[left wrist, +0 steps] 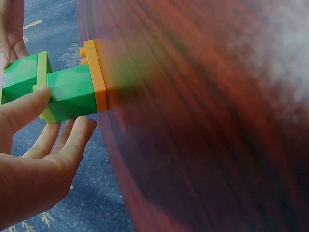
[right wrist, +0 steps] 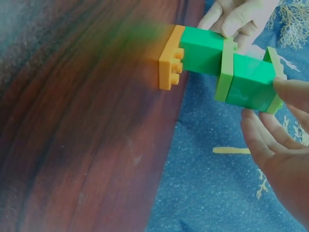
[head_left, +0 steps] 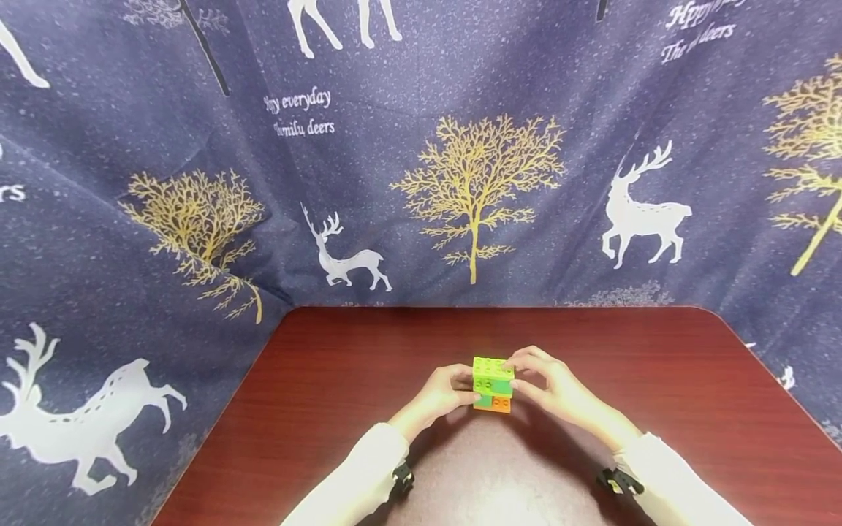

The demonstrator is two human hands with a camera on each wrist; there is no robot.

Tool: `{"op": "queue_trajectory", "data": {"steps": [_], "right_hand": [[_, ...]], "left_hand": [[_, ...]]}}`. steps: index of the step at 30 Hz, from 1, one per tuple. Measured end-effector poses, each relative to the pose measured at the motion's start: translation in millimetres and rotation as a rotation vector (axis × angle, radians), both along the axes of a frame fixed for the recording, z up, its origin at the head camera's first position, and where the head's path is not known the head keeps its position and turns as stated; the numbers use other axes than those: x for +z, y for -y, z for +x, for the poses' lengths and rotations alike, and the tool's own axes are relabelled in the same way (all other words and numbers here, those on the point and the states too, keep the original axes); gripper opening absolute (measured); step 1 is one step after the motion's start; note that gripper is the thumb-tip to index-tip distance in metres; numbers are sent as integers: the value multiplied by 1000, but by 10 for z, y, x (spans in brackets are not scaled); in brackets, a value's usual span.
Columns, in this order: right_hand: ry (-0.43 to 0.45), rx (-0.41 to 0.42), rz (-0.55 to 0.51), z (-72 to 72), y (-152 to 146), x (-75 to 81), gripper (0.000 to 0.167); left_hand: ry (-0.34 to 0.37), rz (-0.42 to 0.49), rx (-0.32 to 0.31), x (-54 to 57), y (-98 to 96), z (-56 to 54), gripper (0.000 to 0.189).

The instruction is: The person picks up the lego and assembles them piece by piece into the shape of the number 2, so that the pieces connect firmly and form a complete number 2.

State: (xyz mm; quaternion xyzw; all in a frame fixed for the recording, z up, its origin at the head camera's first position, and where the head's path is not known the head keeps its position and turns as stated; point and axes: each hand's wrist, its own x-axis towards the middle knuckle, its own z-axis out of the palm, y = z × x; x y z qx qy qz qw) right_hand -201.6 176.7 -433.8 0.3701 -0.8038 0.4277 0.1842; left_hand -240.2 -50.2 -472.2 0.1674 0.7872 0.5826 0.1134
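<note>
A small stack of toy building bricks stands between both hands. From the bottom it has an orange plate [left wrist: 99, 79], a green brick [right wrist: 203, 52], a lime plate [right wrist: 225, 72], a second green brick [right wrist: 251, 83] and a lime plate [head_left: 490, 365] on top. The upper green brick is offset from the lower one, leaving studs bare on the orange and middle lime plates. My left hand [head_left: 442, 397] pinches the stack low, thumb at the middle lime plate and lower green brick. My right hand [head_left: 559, 387] grips the upper green brick and top plate from the other side.
The stack is over a reddish-brown wooden table [head_left: 329, 409], with a bright glare patch near its front. A dark blue cloth [head_left: 421, 88] printed with deer and trees hangs behind and at the sides. Dark straps [head_left: 403, 478] sit at both white sleeves.
</note>
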Motion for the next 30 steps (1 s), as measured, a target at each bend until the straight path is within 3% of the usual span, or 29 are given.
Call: {"op": "queue_trajectory", "data": {"steps": [4, 17, 24, 30], "right_hand": [[72, -16, -24, -82, -70, -154, 34], [288, -34, -96, -72, -77, -147, 31], [251, -85, -99, -144, -81, -146, 32], [277, -55, -150, -240, -71, -141, 33]], "left_hand": [[11, 25, 1, -11, 18, 0, 32], [21, 30, 17, 13, 20, 22, 31], [24, 68, 26, 35, 16, 19, 32], [56, 95, 43, 26, 26, -25, 35]]}}
